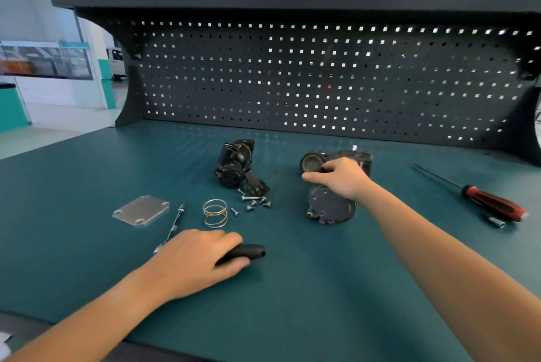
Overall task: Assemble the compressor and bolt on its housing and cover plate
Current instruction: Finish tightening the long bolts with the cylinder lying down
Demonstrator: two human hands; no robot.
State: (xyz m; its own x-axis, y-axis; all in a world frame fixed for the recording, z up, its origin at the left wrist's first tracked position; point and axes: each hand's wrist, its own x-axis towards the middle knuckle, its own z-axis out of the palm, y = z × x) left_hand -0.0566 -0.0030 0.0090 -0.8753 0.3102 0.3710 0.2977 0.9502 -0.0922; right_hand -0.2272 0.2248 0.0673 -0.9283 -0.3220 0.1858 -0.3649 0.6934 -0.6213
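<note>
Head view: your left hand curls round a black handle lying on the green mat. Your right hand grips the top of the dark compressor housing, mid-bench. The cover plate lies far left, with loose screws between them.

Single view: head-mounted, wide-angle, directed forward and downward; workbench is seen close from above, pegboard is faced beyond.
</note>
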